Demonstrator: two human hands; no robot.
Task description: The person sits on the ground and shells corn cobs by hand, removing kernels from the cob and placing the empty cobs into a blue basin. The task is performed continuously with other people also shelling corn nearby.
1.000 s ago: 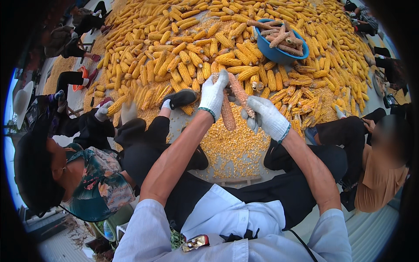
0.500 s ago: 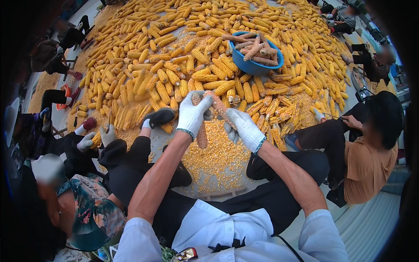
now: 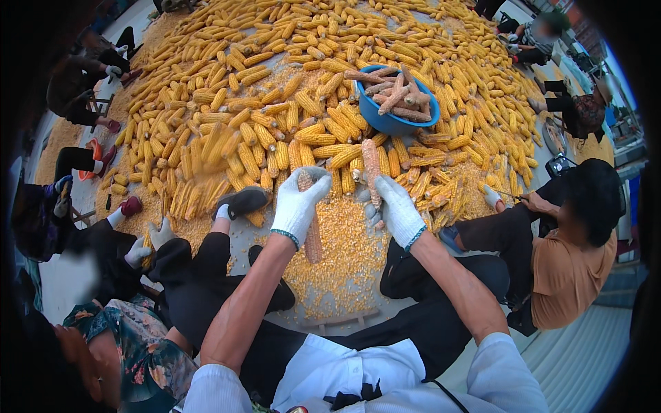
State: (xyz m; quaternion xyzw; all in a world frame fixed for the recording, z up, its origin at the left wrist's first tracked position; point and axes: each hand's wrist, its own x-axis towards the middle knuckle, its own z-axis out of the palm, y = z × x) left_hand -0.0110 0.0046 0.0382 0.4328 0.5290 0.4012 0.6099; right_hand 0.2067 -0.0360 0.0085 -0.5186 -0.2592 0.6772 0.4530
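Observation:
Both my hands wear white knit gloves with grey fingers and a green cuff edge. My left hand [image 3: 297,206] is closed around a stripped corn cob [image 3: 314,241], its pinkish-brown lower end hanging below the fingers. In my right hand [image 3: 400,210] another stripped corn cob [image 3: 371,165] is gripped, standing nearly upright. A gap separates the two cobs. Beneath them spreads a heap of loose yellow kernels [image 3: 337,265] between my legs. Just beyond my hands begins the big pile of yellow corn ears [image 3: 275,117].
A blue basin [image 3: 396,126] full of bare cobs rests on the ears, ahead and slightly right. Close on my left sits a person in a flowered top [image 3: 148,344], holding an ear. On my right sits a person in a tan shirt [image 3: 575,275]. Several others sit round the pile.
My hands have moved apart; the cobs, close together near the fingertips before, are now separated. The right cob has turned more upright. The whole view has shifted slightly.

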